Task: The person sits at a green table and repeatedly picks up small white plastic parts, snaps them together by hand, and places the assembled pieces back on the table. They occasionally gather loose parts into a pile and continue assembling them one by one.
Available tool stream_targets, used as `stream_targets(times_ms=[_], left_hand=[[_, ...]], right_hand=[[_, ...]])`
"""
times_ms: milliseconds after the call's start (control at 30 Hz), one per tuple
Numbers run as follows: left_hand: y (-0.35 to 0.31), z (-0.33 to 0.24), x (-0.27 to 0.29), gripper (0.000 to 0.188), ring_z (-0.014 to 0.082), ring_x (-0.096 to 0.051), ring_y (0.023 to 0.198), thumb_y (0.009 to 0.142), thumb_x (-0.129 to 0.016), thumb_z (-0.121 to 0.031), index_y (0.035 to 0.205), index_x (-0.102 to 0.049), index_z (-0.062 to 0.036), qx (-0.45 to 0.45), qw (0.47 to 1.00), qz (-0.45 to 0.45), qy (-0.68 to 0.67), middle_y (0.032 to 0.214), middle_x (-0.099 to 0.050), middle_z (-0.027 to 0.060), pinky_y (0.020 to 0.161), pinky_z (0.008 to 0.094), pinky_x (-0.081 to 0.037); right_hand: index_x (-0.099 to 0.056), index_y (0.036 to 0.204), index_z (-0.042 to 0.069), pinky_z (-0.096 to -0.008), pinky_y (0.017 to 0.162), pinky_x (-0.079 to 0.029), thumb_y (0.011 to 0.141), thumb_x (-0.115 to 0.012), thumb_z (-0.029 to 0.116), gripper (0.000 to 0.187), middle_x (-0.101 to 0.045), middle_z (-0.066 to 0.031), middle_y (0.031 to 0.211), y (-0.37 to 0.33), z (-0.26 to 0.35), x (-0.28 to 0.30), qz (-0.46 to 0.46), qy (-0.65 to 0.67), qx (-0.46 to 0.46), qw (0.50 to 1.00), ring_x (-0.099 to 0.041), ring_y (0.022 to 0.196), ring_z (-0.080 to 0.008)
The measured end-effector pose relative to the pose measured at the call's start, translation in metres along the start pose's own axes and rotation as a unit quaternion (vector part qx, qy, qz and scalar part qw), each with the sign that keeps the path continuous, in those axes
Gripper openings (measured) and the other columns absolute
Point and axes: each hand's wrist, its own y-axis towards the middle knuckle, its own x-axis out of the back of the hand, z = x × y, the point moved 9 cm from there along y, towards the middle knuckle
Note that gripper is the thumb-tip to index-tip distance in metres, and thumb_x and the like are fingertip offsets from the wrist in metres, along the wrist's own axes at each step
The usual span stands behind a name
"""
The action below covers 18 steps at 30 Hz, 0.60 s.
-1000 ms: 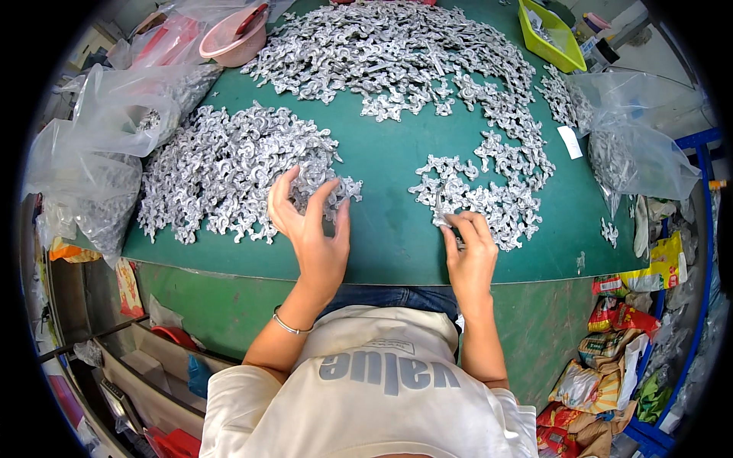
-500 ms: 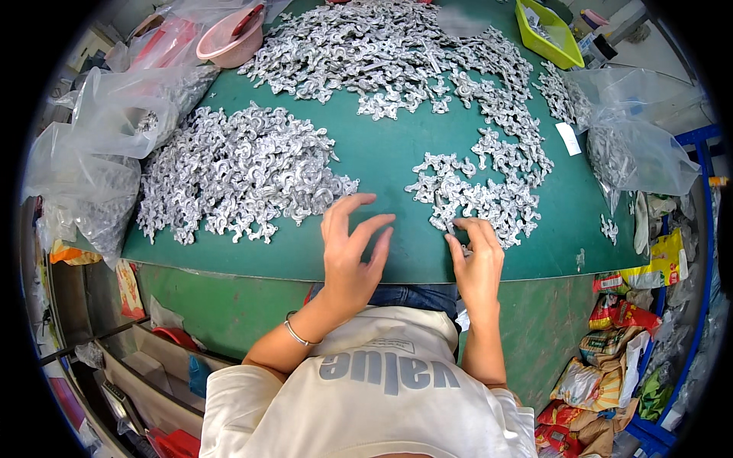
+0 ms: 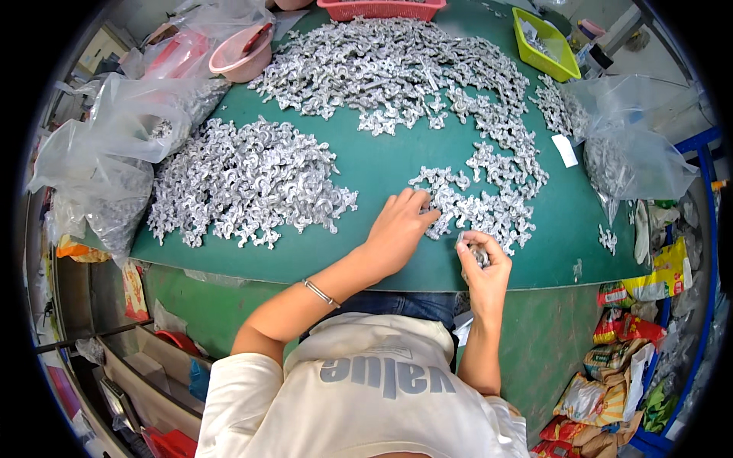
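Note:
Small silver-grey curved metal castings lie in heaps on a green tabletop. My right hand [image 3: 486, 269] is near the front edge of the table, its thumb and fingers closed on a small metal casting [image 3: 479, 256]. My left hand [image 3: 398, 231] reaches across to the left edge of the smaller right-hand heap [image 3: 496, 210]. Its fingers are bent and drawn together there, and what they may hold is hidden. A bracelet [image 3: 319, 294] circles my left wrist. Further left sits a broad heap of the same castings [image 3: 244, 183].
A large heap of castings [image 3: 382, 69] spreads over the far side. Behind it stands a red basket [image 3: 382, 9]. A pink bowl [image 3: 243, 65], a yellow-green tray [image 3: 561, 65] and clear plastic bags of parts [image 3: 99, 195] line the sides. A white slip [image 3: 565, 150] lies at right.
My left hand has moved right from bare tabletop to the right-hand heap, its fingers drawing together. My right hand has come slightly back from that heap with a metal casting. The view has shifted a little.

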Motion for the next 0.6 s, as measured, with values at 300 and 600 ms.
stream_targets(times_ms=[300, 600], left_hand=[[0.014, 0.003, -0.008, 0.014, 0.0268, -0.048, 0.079, 0.072, -0.056, -0.007, 0.086, -0.058, -0.004, -0.094, 0.995, 0.042, -0.017, 0.085, -0.047, 0.0099, 0.068, 0.0349, -0.041], [-0.007, -0.01, -0.035, 0.017, 0.0229, -0.055, 0.097, 0.09, -0.043, -0.012, 0.1, -0.049, 0.0008, 0.396, 0.494, 0.048, -0.773, 0.105, -0.055, 0.0159, 0.089, 0.0354, -0.043]], right_hand=[[-0.057, 0.091, -0.001, -0.0159, 0.038, -0.027, 0.078, -0.058, -0.002, 0.013, -0.054, -0.001, 0.072, -0.002, -0.016, 0.003, 0.04, 0.117, -0.055, 0.991, -0.04, 0.047, -0.0013], [-0.059, 0.088, -0.003, -0.0227, 0.061, -0.041, 0.07, -0.062, -0.005, 0.018, -0.057, -0.0081, 0.083, 0.002, 0.048, 0.011, 0.011, -0.02, 0.152, 0.988, -0.05, 0.065, -0.0106]])
